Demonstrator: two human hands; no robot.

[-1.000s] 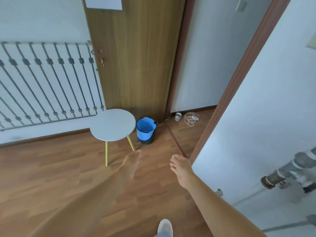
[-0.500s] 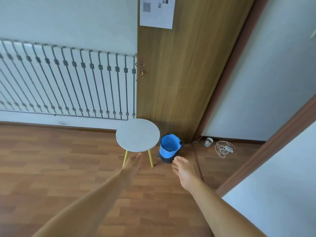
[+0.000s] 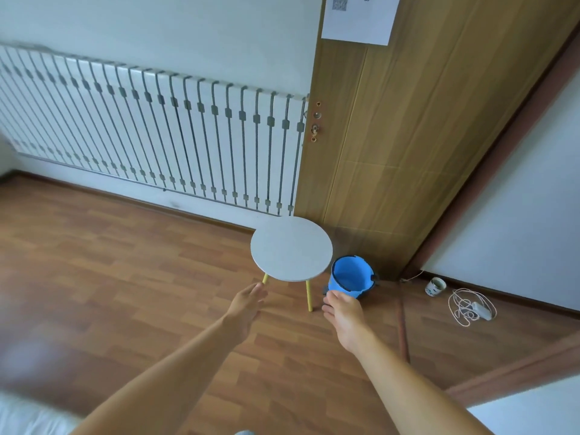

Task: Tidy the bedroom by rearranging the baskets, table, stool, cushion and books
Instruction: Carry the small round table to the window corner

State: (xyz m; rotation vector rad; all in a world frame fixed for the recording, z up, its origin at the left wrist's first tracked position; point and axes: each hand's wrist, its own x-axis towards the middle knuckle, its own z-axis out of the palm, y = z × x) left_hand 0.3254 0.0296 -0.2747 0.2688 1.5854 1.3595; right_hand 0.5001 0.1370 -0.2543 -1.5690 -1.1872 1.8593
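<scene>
Both hands reach forward at frame centre with fingers loose and extended, grasping nothing: the left hand (image 3: 246,306) just below the round, matte grey table (image 3: 291,248) on thin yellow legs, the right hand (image 3: 344,315) just below the blue plastic bucket (image 3: 351,277). The bucket's smooth inside looks empty. Right of it, on the glossy wood-plank floor (image 3: 110,262), stand a small patterned cup (image 3: 435,286) and a coiled white cord (image 3: 467,306).

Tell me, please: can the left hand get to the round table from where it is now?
Probably yes. The left hand is open and empty, just short of the round table, with only bare floor between them.
</scene>
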